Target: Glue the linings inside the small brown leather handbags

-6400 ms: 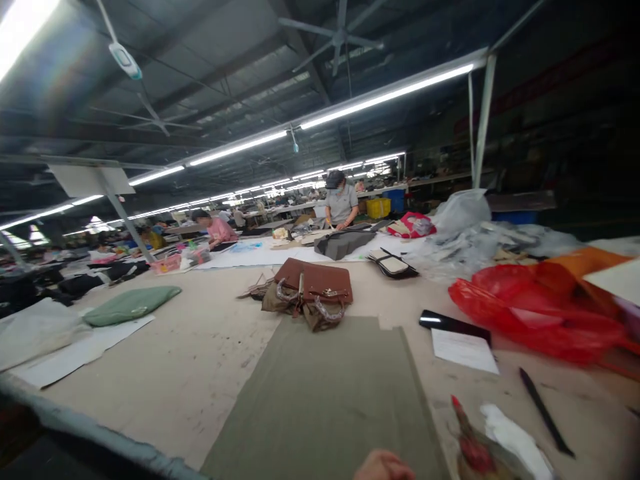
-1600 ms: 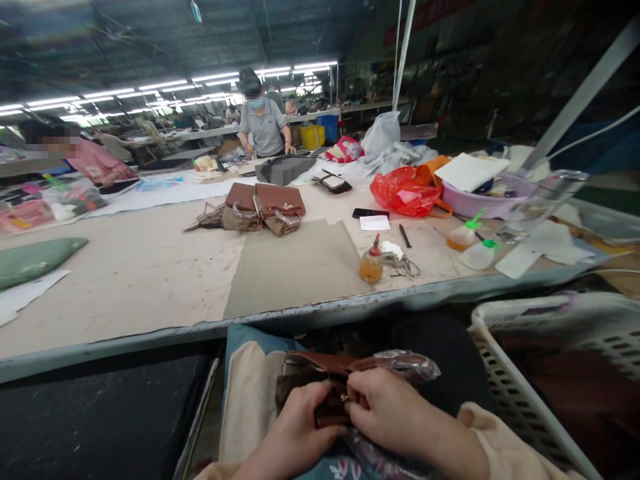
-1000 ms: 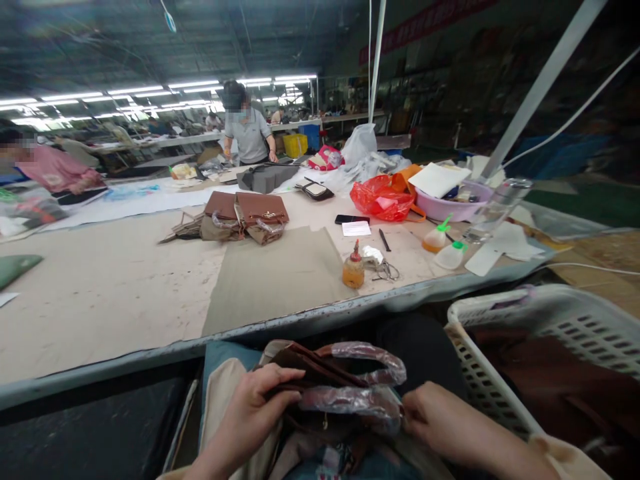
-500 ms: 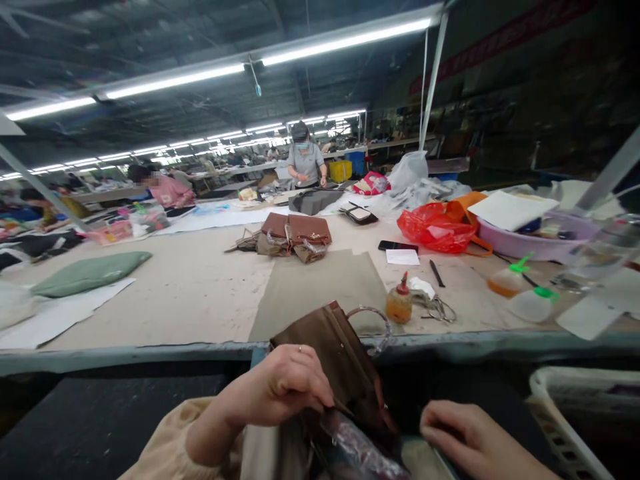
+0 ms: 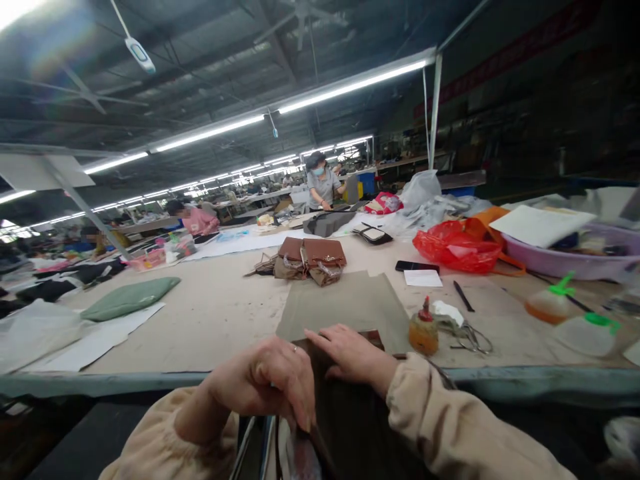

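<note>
A dark brown handbag (image 5: 365, 433) stands at the table's front edge, close to my body. My left hand (image 5: 273, 383) pinches the bag's near-left edge between thumb and fingers. Below those fingertips hangs a clear plastic-wrapped piece (image 5: 306, 457), blurred and partly cut off by the frame. My right hand (image 5: 353, 353) lies across the upper part of the bag, fingers stretched out and thumb apart. My right sleeve and hand hide much of the bag's top.
Brown handbags (image 5: 313, 257) lie mid-table beyond a grey-green sheet (image 5: 345, 303). At right are a glue bottle (image 5: 423, 331), scissors (image 5: 473, 339), a phone (image 5: 417, 267), a red plastic bag (image 5: 455, 247) and a purple basin (image 5: 570, 257). A co-worker (image 5: 323, 183) stands across the table.
My right hand has come from the lower right onto the bag's top. The bag is more upright and its handle is no longer visible. My left hand still pinches the edge; the view has shifted.
</note>
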`<move>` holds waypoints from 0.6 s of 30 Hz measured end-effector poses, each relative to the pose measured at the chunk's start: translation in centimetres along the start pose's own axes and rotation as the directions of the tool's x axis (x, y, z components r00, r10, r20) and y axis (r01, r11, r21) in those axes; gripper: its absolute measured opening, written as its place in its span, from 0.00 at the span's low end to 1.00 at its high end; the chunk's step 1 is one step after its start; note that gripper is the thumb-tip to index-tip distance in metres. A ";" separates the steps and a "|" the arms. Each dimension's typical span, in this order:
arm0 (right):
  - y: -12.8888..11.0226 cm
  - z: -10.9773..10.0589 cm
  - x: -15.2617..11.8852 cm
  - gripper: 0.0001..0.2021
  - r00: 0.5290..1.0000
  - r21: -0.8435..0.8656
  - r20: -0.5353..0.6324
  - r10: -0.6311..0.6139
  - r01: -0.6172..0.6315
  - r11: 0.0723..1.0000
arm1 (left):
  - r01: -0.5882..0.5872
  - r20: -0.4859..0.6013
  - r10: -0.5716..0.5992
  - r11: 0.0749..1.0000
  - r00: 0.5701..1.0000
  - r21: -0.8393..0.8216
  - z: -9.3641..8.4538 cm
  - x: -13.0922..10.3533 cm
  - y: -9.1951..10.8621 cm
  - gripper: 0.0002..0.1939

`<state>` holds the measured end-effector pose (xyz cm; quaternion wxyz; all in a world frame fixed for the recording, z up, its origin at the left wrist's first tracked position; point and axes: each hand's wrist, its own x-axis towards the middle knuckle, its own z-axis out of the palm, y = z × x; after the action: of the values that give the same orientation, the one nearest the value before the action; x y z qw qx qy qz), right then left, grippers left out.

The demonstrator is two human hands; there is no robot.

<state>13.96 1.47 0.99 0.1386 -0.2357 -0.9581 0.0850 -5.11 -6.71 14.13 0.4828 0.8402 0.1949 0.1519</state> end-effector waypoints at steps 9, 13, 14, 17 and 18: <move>0.2 2.3 -4.8 0.14 0.983 0.020 0.087 0.159 -0.161 0.987 | 0.074 0.002 -0.074 0.997 0.997 0.028 -1.3 -2.4 -1.9 0.14; -2.8 -0.7 -8.2 0.23 0.989 0.466 0.080 0.127 -0.150 0.872 | 0.118 -0.015 -0.118 0.993 0.993 0.029 -1.9 -2.1 -4.1 0.11; -3.4 -1.6 -8.9 0.25 0.972 0.598 0.141 0.186 -0.233 0.767 | 0.126 -0.018 -0.126 0.992 0.992 0.021 -2.0 -2.0 -4.8 0.11; -4.3 -4.2 -11.2 0.29 0.875 0.701 0.377 0.304 -0.484 0.524 | 0.111 -0.026 -0.112 0.993 0.993 -0.027 -1.6 -1.3 -6.1 0.12; -4.5 -4.7 -11.9 0.29 0.860 0.655 0.389 0.331 -0.511 0.557 | 0.102 -0.017 -0.102 0.994 0.995 -0.045 -1.4 -0.9 -6.3 0.13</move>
<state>23.55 -7.66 3.83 0.0896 -0.3710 -0.7632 0.5214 -7.67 -3.27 9.29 0.5066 0.8167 0.2387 0.1392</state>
